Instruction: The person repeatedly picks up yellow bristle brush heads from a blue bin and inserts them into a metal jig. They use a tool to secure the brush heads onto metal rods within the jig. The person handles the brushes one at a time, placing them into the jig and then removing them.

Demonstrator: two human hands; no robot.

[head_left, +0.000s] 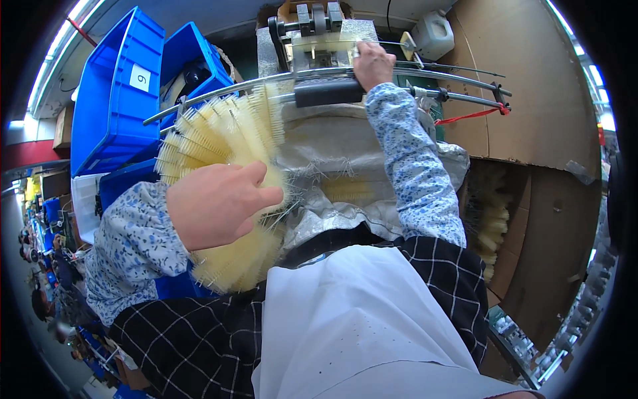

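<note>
Just two hands, one brush.

**The work spot and what sits on it**

A grey woven plastic sack is spread over the work spot in front of the person. A small grey metal machine with rollers stands just behind the sack. Long thin curved metal rods lie across the sack's far edge. Pale yellow bristle strips lie on the sack, near its middle.
</note>
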